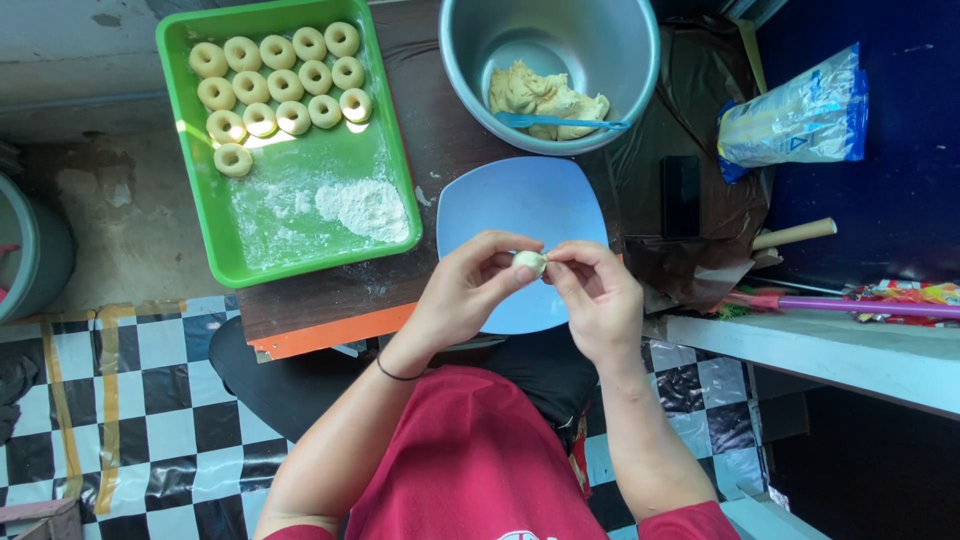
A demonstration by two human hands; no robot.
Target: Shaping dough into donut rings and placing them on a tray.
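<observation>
Both hands meet over the near edge of the blue plate (520,200), which sits at the front edge of the dark wooden table (440,130). The left hand (470,285) and the right hand (598,295) are each curled nearly closed, thumb and fingertips pinching one small pale piece of dough (530,263) between them, just above the plate's near rim. To shape it well, I judge the pressure should stay light and even, turning the lump so it rounds without cracking, and the work is best kept over the plate so crumbs fall there. Thirteen finished dough rings (280,85) lie in rows at the far end of the green tray (200,210), which sits on the table's left side with a patch of loose flour (362,208) at its near end. A metal bowl (470,60) at the far edge holds more dough (545,98) and a blue fork (560,122).
</observation>
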